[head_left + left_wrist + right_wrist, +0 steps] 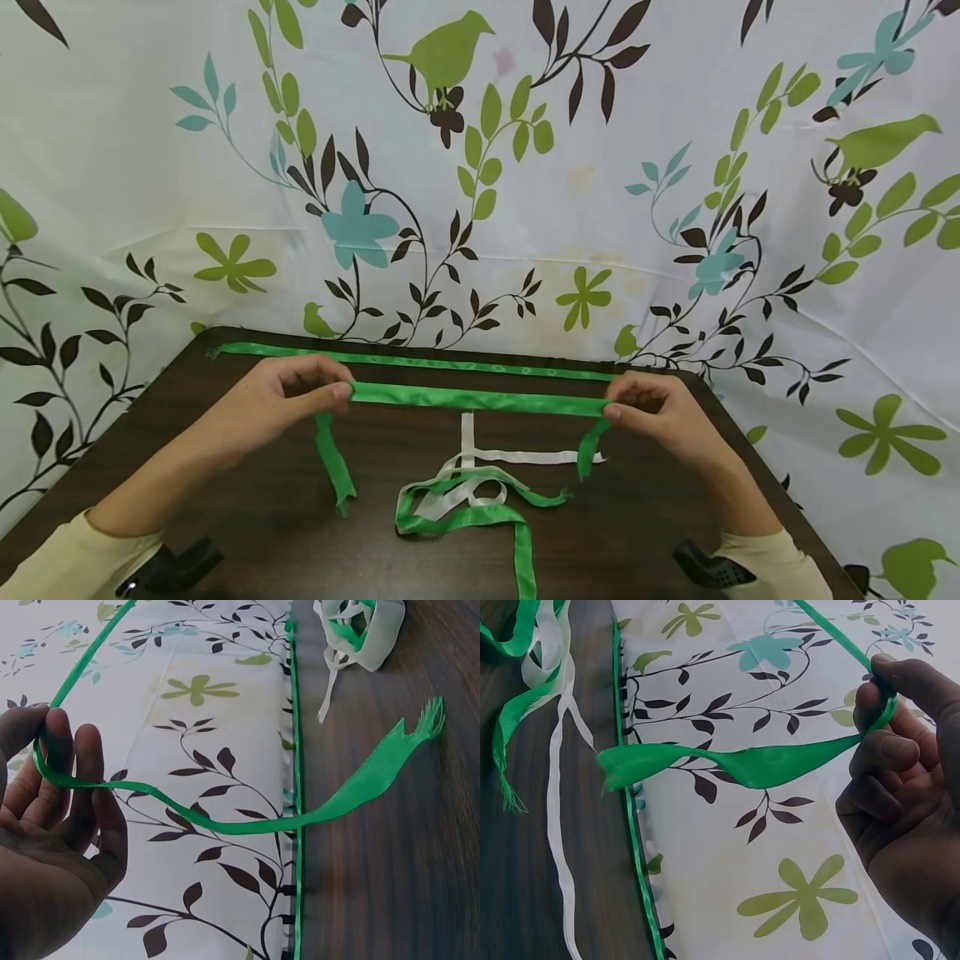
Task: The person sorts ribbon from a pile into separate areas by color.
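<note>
A green satin ribbon (480,398) is stretched level between both hands, above the dark table. My left hand (296,392) pinches it between thumb and fingers near one end. At the other side my right hand (648,410) pinches it the same way. Past the left fingers a loose tail (352,791) dangles, its tip frayed into threads. A shorter tail (757,763) hangs from the right hand, slightly twisted. Beyond the hands a second green ribbon (450,364) lies straight along the table's far edge.
A loose heap of white ribbon (450,498) and green ribbon (480,517) lies mid-table, one green strand running toward the near edge. The dark wooden table (300,550) meets a leaf-and-bird patterned curtain (525,250) at its far side.
</note>
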Action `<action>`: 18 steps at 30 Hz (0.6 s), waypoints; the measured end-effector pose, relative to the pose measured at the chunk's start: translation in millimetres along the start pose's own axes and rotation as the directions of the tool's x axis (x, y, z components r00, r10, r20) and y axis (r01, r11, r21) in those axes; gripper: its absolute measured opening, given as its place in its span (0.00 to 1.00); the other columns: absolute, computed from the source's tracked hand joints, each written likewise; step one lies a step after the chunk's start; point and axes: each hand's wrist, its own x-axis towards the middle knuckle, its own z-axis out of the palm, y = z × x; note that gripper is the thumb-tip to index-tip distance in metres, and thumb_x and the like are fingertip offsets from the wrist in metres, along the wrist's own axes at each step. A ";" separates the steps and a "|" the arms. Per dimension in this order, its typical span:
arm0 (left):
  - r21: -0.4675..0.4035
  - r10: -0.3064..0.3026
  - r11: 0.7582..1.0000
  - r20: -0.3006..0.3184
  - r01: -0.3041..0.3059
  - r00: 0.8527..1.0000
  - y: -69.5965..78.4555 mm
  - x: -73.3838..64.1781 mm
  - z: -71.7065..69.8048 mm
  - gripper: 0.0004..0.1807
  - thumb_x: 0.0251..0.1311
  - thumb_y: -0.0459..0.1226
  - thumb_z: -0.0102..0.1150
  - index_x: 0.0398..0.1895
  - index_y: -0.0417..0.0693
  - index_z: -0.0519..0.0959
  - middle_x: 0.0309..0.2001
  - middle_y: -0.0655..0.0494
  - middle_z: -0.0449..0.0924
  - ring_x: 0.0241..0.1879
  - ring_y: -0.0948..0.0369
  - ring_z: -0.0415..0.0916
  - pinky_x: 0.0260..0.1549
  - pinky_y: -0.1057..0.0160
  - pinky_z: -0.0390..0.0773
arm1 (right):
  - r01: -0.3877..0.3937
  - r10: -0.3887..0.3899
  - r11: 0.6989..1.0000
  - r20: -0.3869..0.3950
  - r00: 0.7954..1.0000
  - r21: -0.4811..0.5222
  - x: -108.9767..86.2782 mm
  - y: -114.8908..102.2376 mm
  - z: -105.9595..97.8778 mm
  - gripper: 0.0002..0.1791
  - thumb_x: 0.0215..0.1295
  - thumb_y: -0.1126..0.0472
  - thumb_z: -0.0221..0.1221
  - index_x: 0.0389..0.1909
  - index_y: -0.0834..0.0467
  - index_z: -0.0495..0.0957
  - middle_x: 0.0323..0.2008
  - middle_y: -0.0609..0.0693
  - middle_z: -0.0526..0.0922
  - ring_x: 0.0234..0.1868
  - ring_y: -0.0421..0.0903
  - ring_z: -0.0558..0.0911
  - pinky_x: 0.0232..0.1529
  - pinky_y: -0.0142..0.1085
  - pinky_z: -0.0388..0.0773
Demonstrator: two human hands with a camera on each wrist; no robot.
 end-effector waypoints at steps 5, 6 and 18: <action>-0.013 0.008 1.000 -0.005 -0.009 1.000 -6.0 2.3 -5.1 0.10 0.73 0.46 0.61 0.50 0.55 0.83 0.39 0.51 0.85 0.40 0.51 0.80 0.36 0.55 0.77 | 0.005 -0.004 1.000 -0.013 1.000 0.018 0.0 -1.4 -1.1 0.11 0.67 0.78 0.60 0.41 0.60 0.81 0.26 0.51 0.77 0.21 0.47 0.70 0.19 0.42 0.67; -0.009 0.008 1.000 -0.006 -0.008 1.000 -7.1 2.7 -6.1 0.10 0.73 0.47 0.61 0.50 0.55 0.83 0.39 0.51 0.85 0.40 0.51 0.80 0.37 0.55 0.77 | 0.004 -0.004 1.000 -0.015 1.000 0.020 0.0 -1.8 -1.2 0.11 0.67 0.78 0.60 0.41 0.60 0.81 0.26 0.51 0.77 0.21 0.47 0.70 0.19 0.43 0.67; -0.009 0.000 1.000 -0.078 -0.001 0.997 -18.5 6.1 -24.4 0.12 0.73 0.45 0.60 0.51 0.49 0.83 0.40 0.49 0.85 0.43 0.53 0.78 0.38 0.59 0.74 | 0.001 0.002 0.997 -0.045 0.999 0.075 -1.7 -2.2 -6.3 0.10 0.67 0.79 0.59 0.41 0.63 0.81 0.29 0.51 0.77 0.20 0.47 0.69 0.18 0.41 0.67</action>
